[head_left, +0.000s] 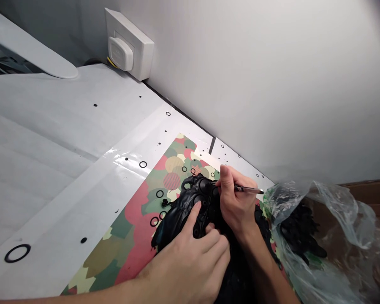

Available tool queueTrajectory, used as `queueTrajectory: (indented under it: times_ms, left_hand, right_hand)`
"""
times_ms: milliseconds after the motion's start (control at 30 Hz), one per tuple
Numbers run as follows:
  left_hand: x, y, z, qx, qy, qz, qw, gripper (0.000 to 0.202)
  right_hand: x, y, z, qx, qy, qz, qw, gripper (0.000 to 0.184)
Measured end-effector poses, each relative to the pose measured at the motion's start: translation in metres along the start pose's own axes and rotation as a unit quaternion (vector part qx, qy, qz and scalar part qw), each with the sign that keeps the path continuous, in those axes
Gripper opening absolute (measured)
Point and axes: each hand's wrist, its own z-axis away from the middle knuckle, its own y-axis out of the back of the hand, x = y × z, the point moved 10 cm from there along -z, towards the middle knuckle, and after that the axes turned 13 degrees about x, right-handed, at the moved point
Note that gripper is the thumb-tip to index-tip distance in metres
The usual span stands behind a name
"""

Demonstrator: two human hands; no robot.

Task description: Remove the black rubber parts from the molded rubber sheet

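One black rubber sheet [172, 221], glossy, creased and ragged-edged, with raised round shapes, lies on one patterned mat [137, 207]. The right hand [239, 207] grips one slim tool [248, 190]. The left hand's [199, 255] forefinger presses the sheet; whether it also pinches I can't tell. One bag [348, 211] sits right, one plug [122, 54] ahead.

A sheet [136, 240] is spread on a bench [66, 185]. On the sheet, a rubber piece [174, 221] is laid. Rings [29, 250] and small discs [84, 240] are scattered on the sheet and left of it. Right of the sheet, a plastic bag [361, 240] is placed, dark pieces [299, 230] held inside. Behind the sheet and to its left, a plug [122, 54] is fitted into a wall socket [143, 55].
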Motion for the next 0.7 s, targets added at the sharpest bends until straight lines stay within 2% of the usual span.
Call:
queueTrajectory:
  times_ms: [167, 233, 333, 467, 567, 633, 700]
  left_hand:
    - [-0.001, 0.004, -0.004, 0.007, -0.002, -0.016, 1.000, 0.038]
    - [-0.001, 0.007, -0.005, 0.020, -0.005, -0.032, 0.999, 0.033]
    - [-0.001, 0.008, -0.005, 0.014, 0.000, -0.023, 1.000, 0.037]
    - [-0.001, 0.005, -0.004, -0.014, 0.004, 0.014, 1.000, 0.047]
    - [-0.002, 0.005, -0.004, -0.001, 0.006, 0.006, 1.000, 0.047]
    - [-0.003, 0.006, -0.003, 0.016, 0.006, -0.011, 1.000, 0.045]
    - [-0.003, 0.006, -0.003, 0.028, 0.002, -0.029, 0.999, 0.040]
  right_hand:
    - [-0.007, -0.007, 0.002, -0.043, 0.080, 0.051, 0.995, 0.060]
    - [-0.014, -0.010, 0.005, -0.052, 0.136, 0.062, 0.987, 0.060]
    - [-0.024, -0.016, 0.007, -0.059, 0.209, 0.072, 0.973, 0.060]
    - [-0.009, -0.023, -0.004, -0.082, 0.187, 0.101, 0.974, 0.058]
    - [0.002, -0.017, -0.008, -0.080, 0.178, 0.108, 0.975, 0.059]
    - [0.004, -0.009, -0.005, -0.057, 0.183, 0.101, 0.976, 0.061]
    - [0.007, 0.008, -0.004, 0.013, 0.154, 0.077, 0.985, 0.062]
